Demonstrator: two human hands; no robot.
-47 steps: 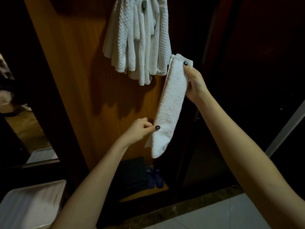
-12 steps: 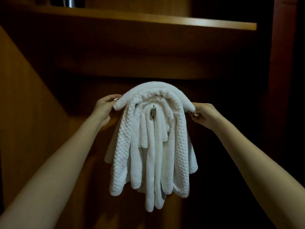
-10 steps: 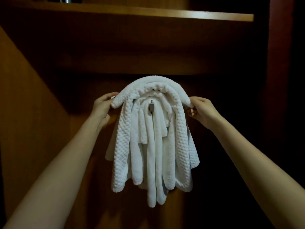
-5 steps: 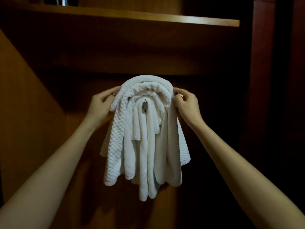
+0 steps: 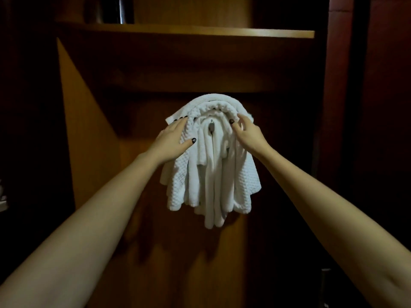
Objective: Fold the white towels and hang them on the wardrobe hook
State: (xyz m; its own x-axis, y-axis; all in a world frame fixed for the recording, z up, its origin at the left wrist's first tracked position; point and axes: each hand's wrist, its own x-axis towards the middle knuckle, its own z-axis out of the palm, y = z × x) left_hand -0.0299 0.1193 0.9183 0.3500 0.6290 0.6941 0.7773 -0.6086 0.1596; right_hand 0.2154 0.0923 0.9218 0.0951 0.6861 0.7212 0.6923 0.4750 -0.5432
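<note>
**Honestly, pretty much up on the hook**

Looking straight at a bundle of soft white towels (image 5: pixel 211 170), waffle-weave and plain terry mixed. Draped in an arch over a small silver metal hook (image 5: pixel 211 127) on the orange-brown wooden wardrobe panel (image 5: pixel 93 152). Hanging down from there in long folded strips, with the tip of the hook poking out at the front, right in the middle of the arch.

Got the left hand (image 5: pixel 171 141) laid on the left side of the bundle. Fingers pretty much straight, pointing up along the waffle fold and touching the edge of the outermost towel. Thumb stretched across the front of the waffle fabric. Pressing rather than clutching.

Got the right hand (image 5: pixel 249 136) up on the top right of the arch. Fingers bent over the outer folds, thumb against the front, pinching the fabric in between. Dark polish on the nails of both.

Higher up, a thick wooden shelf (image 5: pixel 200 32) across the wardrobe, carrying a shiny dark metal cylinder (image 5: pixel 123 10) at the left, cut off by the top edge. Can't make out much else in the dark.
</note>
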